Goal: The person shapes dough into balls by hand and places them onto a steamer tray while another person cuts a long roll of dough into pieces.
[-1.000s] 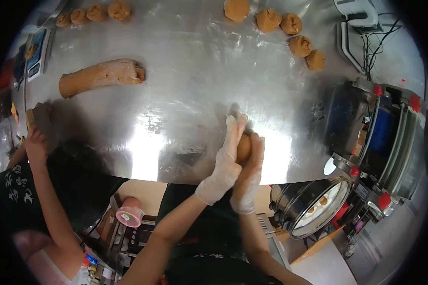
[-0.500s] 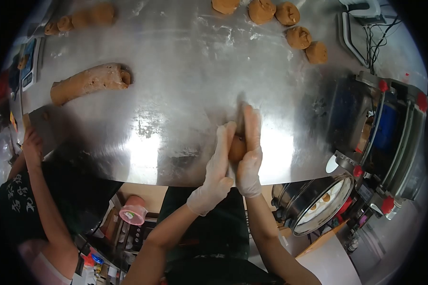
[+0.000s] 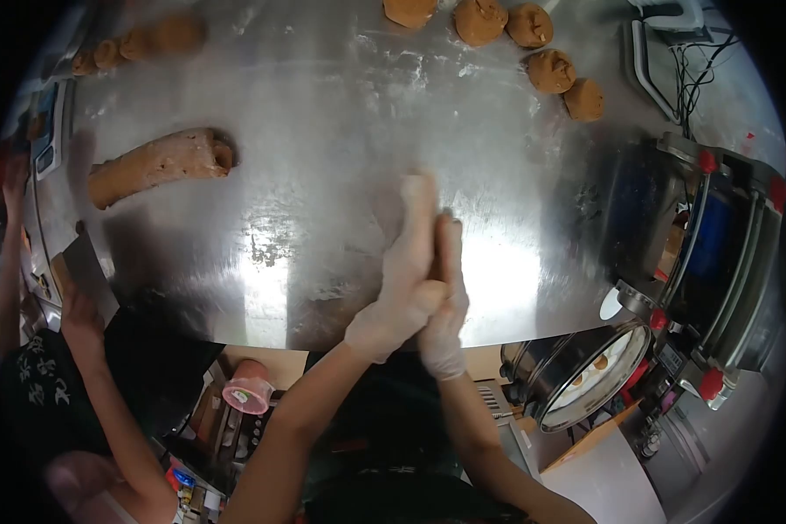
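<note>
**Gloved palms pressed flat together above the steel tabletop**

Fingers [image 3: 419,210] of the left hand [image 3: 403,279], in a thin whitish glove, are stretched out straight and lie flat against the right hand [image 3: 445,301], gloved the same way, palm to palm. No gap shows between the two hands. Whether a piece of dough sits between the palms cannot be told; nothing of it shows at the edges.

Both hands hover over the near edge of the shiny, flour-dusted stainless steel tabletop [image 3: 323,175]. Well apart from them, up and to the left, lies a long brown log of dough with dark specks [image 3: 159,164], one end cut blunt. At the far edge, a curved row of round brown dough balls [image 3: 551,70] sits to the right of centre, and a second row of smaller brown dough pieces [image 3: 140,44] lies at the far left, blurred.

To the right of the hands stands a machine with red knobs and a blue body [image 3: 716,236], and below it a round metal drum with pale pieces inside [image 3: 576,375]. At the left edge a co-worker's hand [image 3: 80,306] holds a flat metal scraper [image 3: 92,271] against the tabletop's rim.
</note>
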Available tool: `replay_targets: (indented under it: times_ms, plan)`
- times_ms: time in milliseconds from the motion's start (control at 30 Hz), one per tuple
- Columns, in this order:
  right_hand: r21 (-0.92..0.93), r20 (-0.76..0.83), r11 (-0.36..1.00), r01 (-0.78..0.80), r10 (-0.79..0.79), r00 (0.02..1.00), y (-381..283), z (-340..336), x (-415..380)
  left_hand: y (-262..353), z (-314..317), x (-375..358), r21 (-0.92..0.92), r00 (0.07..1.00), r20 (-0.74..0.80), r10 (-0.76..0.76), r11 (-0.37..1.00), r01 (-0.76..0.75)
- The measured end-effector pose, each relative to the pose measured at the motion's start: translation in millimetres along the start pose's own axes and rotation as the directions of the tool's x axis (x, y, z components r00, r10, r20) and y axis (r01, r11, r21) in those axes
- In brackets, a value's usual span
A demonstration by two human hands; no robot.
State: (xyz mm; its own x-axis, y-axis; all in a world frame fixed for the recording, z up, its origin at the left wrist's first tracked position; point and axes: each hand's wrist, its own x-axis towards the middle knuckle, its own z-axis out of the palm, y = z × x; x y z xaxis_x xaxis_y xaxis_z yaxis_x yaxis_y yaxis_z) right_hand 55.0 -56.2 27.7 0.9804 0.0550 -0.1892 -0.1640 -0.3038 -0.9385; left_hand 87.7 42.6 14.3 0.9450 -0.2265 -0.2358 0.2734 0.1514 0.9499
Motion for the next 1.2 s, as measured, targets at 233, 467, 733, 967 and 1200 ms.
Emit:
replay_targets:
  times_ms: [233, 467, 733, 967, 1200]
  plan:
    - [-0.047, -0.002, 0.995, 0.082, -0.082, 0.997, 3.2, -19.9, 21.0, -7.0, 3.8, -31.3, 0.035, 0.992, -0.069, 0.104, 0.994, -0.102]
    - [0.007, 0.061, 1.000, -0.010, 0.010, 0.998, 3.1, -18.8, 16.7, -6.3, 11.9, -28.4, 0.100, 0.996, -0.050, 0.074, 0.993, -0.069]
    - [-0.089, 0.007, 0.995, -0.053, 0.053, 0.999, 10.0, -0.5, -5.8, -15.5, 5.8, -1.2, 0.061, 0.983, 0.008, 0.181, 0.982, -0.181]
    - [-0.061, -0.100, 0.998, -0.006, 0.000, 0.995, 17.9, -13.4, -1.2, -16.7, -2.1, -20.9, 0.151, 0.992, -0.097, 0.075, 0.987, -0.060]
    - [-0.051, 0.046, 0.995, 0.090, -0.088, 0.995, 6.8, -19.6, 18.7, -13.6, 10.1, -43.2, 0.054, 0.996, -0.003, 0.091, 0.994, -0.091]
